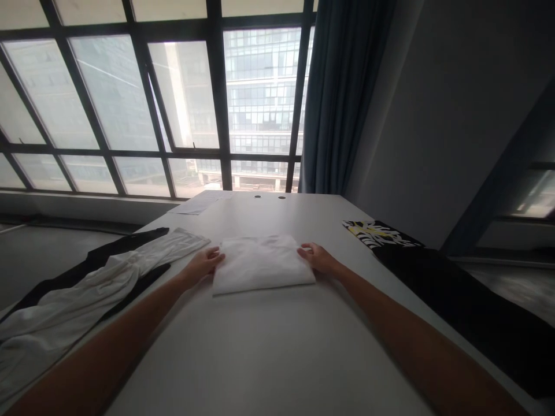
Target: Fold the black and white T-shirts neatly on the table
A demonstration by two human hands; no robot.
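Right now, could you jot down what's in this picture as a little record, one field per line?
Center: folded white cloth, flat on the white table
Left hand: the left hand has its fingers at the cloth's left edge
Right hand: the right hand has its fingers at the right edge
Left side: rumpled white fabric, with black fabric showing along it
Right side: black cloth with a white-and-yellow pattern at its far end
Background: windows and a dark blue curtain

A curtain [340, 95] hangs beside the window [186, 86], a building [262, 95] outside; papers [195, 204] lie on the worktop [264, 352], far left.
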